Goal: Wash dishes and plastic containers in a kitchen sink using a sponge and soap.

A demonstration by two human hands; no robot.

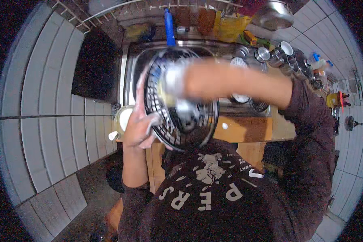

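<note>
Over the sink a round, glossy black dish with a pale checked band near its rim is held tilted. My left hand, wet with suds, grips its left edge, one finger reaching up along the rim. Across the dish's face, my right hand is blurred by motion and covered in white foam. A yellowish patch, probably a sponge, shows under its fingers. The right forearm hides part of the dish and the right side of the sink.
A blue tap pipe rises behind the sink. Metal cups and pots crowd the right counter. A metal pot is at upper right, a wire rack above. At left sit a pale bowl and white cup.
</note>
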